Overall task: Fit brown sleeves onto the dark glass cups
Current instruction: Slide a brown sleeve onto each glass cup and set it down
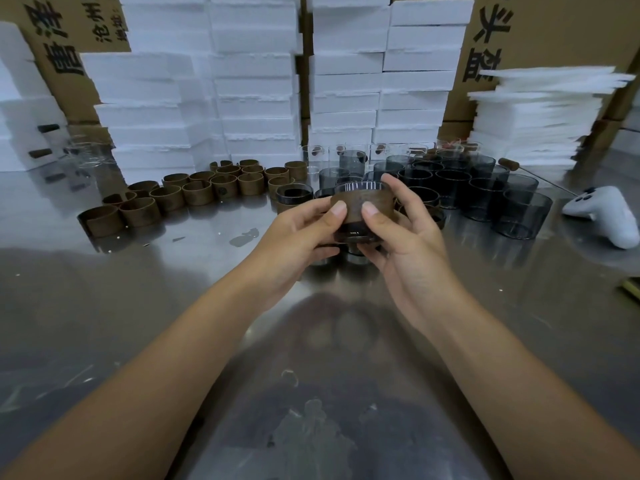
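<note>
The left hand [298,233] and right hand [408,237] are gripping the cup [356,236]; thumbs should be easing its sleeve [355,206] evenly toward six o'clock.

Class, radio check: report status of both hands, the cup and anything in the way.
Left hand and right hand both gripping one dark cup. Brown sleeve round it, dark base showing. Nothing in the way.

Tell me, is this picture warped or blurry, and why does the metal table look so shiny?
Head view: the wide lens tilts the stacked white foam blocks outward at the edges; the shiny steel tabletop throws soft glare and hazy reflections; the dark glass cup in its brown sleeve, gripped by left hand and right hand, looks fairly sharp.
</note>
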A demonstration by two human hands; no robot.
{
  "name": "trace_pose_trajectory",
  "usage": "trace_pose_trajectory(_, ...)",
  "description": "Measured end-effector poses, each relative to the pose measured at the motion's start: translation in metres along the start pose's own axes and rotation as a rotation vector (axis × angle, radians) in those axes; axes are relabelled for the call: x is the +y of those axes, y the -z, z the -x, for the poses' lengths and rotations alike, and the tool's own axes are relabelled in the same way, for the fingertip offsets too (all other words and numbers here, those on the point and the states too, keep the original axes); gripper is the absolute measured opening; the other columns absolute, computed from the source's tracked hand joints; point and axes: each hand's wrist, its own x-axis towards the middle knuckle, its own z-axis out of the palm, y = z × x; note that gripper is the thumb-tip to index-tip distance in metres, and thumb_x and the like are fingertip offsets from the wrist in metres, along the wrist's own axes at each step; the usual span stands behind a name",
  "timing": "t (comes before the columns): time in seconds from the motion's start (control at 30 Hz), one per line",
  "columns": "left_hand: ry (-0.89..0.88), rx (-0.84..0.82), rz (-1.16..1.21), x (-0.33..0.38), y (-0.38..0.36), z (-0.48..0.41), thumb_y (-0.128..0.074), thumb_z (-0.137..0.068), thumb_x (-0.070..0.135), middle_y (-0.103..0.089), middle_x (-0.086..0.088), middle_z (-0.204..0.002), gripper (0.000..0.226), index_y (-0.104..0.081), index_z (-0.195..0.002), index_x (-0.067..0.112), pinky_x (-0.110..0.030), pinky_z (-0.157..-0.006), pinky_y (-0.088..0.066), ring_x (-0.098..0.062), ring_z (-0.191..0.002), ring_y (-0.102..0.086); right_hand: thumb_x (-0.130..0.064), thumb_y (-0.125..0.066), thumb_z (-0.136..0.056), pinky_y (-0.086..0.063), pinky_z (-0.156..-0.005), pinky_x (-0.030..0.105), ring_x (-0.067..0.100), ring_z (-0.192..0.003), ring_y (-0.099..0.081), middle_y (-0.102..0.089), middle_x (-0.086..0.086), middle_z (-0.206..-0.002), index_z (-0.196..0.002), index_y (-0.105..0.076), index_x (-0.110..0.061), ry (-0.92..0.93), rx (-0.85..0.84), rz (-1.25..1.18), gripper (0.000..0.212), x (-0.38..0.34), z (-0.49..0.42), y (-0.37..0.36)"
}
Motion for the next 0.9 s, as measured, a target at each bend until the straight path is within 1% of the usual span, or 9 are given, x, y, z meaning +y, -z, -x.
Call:
trace_pose_trajectory(0.13,-0.009,0.019,-0.021,-0.004,0.000,-0.001,-0.062,-0.072,0.042,-0.070,-0.006,-0.111,0.056,-0.061,-0.122,0.016,-0.027,-0.082,-0.049,-0.019,-0.105,-0.064,-0.014,-0.069,-0.083,-0.050,-0.080,0.030,0.009,-0.085,-0.066,-0.069,-0.006,-0.093,-0.112,-0.057,-0.031,-0.013,0.031,0.014,0.036,0.003,-0.002,0.002)
trace_pose_trajectory(0.27,-0.027,0.006,-0.070,-0.011,0.003,-0.003,-0.070,-0.072,0.037,-0.072,0.004,-0.101,0.043,-0.065,-0.112,0.024,-0.034,-0.088,-0.051,-0.017,-0.101,-0.065,-0.025,-0.077,-0.077,-0.054,-0.087,0.029,0.015,-0.102,-0.064,-0.063,0.003,-0.113,-0.107,-0.056,-0.030,0.009,0.095,0.178,0.037,0.008,-0.002,0.004)
trace_pose_trajectory(0.33,-0.044,-0.003,-0.095,-0.013,0.007,-0.004,-0.075,-0.072,0.033,-0.073,0.007,-0.096,0.032,-0.066,-0.103,0.029,-0.033,-0.089,-0.052,-0.014,-0.096,-0.067,-0.027,-0.078,-0.075,-0.052,-0.080,0.015,0.010,-0.101,-0.063,-0.063,0.001,-0.113,-0.105,-0.056,-0.030,0.024,0.097,0.247,0.037,0.010,-0.002,0.006)
trace_pose_trajectory(0.4,-0.056,-0.024,-0.118,-0.014,0.011,-0.005,-0.073,-0.068,0.029,-0.074,0.011,-0.091,0.034,-0.065,-0.101,0.030,-0.024,-0.082,-0.054,-0.006,-0.089,-0.068,-0.026,-0.079,-0.075,-0.049,-0.070,0.008,0.003,-0.095,-0.062,-0.064,-0.003,-0.110,-0.107,-0.056,-0.027,0.024,0.083,0.299,0.039,0.011,-0.002,0.007)
trace_pose_trajectory(0.47,-0.061,-0.056,-0.152,-0.013,0.015,-0.006,-0.071,-0.065,0.027,-0.073,0.016,-0.088,0.037,-0.063,-0.101,0.031,-0.016,-0.075,-0.053,-0.001,-0.085,-0.067,-0.025,-0.080,-0.074,-0.051,-0.078,0.012,0.002,-0.097,-0.061,-0.062,-0.006,-0.112,-0.112,-0.054,-0.026,0.008,0.085,0.343,0.046,0.012,-0.002,0.008)
trace_pose_trajectory(0.6,-0.064,-0.067,-0.209,-0.013,0.020,-0.007,-0.073,-0.064,0.023,-0.072,0.020,-0.084,0.039,-0.062,-0.100,0.031,-0.012,-0.071,-0.051,0.001,-0.080,-0.068,-0.030,-0.084,-0.068,-0.049,-0.097,0.035,0.013,-0.112,-0.058,-0.054,-0.009,-0.117,-0.119,-0.043,-0.027,-0.015,0.140,0.460,0.065,0.016,-0.004,0.010)
trace_pose_trajectory(0.67,-0.051,-0.066,-0.221,-0.014,0.022,-0.008,-0.075,-0.058,0.025,-0.072,0.020,-0.083,0.043,-0.061,-0.099,0.030,-0.011,-0.069,-0.050,0.000,-0.076,-0.069,-0.029,-0.085,-0.067,-0.049,-0.095,0.033,0.014,-0.110,-0.058,-0.054,-0.009,-0.114,-0.116,-0.044,-0.026,-0.018,0.150,0.487,0.064,0.017,-0.004,0.010)
trace_pose_trajectory(0.8,-0.013,-0.039,-0.251,-0.017,0.028,-0.010,-0.080,-0.048,0.030,-0.074,0.009,-0.087,0.057,-0.062,-0.102,0.027,-0.015,-0.067,-0.052,-0.008,-0.080,-0.071,-0.025,-0.085,-0.068,-0.045,-0.080,0.014,-0.001,-0.098,-0.056,-0.054,-0.017,-0.104,-0.112,-0.048,-0.026,0.008,0.115,0.529,0.058,0.021,-0.004,0.010)
trace_pose_trajectory(0.9,-0.011,-0.014,-0.286,-0.017,0.028,-0.009,-0.081,-0.048,0.030,-0.073,0.007,-0.088,0.056,-0.062,-0.100,0.027,-0.016,-0.067,-0.053,-0.009,-0.081,-0.072,-0.025,-0.085,-0.069,-0.044,-0.077,0.012,-0.002,-0.093,-0.055,-0.056,-0.015,-0.105,-0.118,-0.050,-0.024,0.014,0.113,0.577,0.060,0.022,-0.003,0.009)
